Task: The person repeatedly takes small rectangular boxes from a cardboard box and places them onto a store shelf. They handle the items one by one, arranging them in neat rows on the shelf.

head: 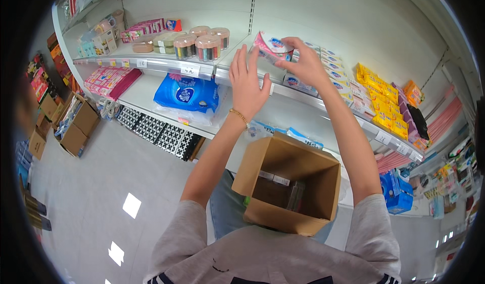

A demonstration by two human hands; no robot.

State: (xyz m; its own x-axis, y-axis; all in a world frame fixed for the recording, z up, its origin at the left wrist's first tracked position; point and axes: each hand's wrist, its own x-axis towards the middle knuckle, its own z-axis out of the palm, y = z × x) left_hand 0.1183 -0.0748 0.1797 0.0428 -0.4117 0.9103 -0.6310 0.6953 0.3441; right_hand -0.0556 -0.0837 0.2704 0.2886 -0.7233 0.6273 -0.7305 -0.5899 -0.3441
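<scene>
My right hand (305, 64) grips a pink-and-white Safeguard soap box (278, 43) by its right end, above the upper shelf (235, 58). My left hand (248, 83) is raised at the box's left side with its fingers spread. Its index fingertip is close to the box; whether they touch I cannot tell. Several stacked soap boxes (335, 73) stand just right of and behind my right hand. Below my arms, an opened cardboard carton (286, 215) rests at my lap. Inside lie small white boxes (281, 180) and a clear-sided package (295, 197).
Lidded plastic jars (207, 47) stand left on the upper shelf; LUX boxes (363, 98) and yellow packs (382, 102) stand right. A blue bag (185, 92) lies on the lower shelf. Another carton (77, 126) sits on the floor, left. Part of a person (24, 102) shows at the left rim.
</scene>
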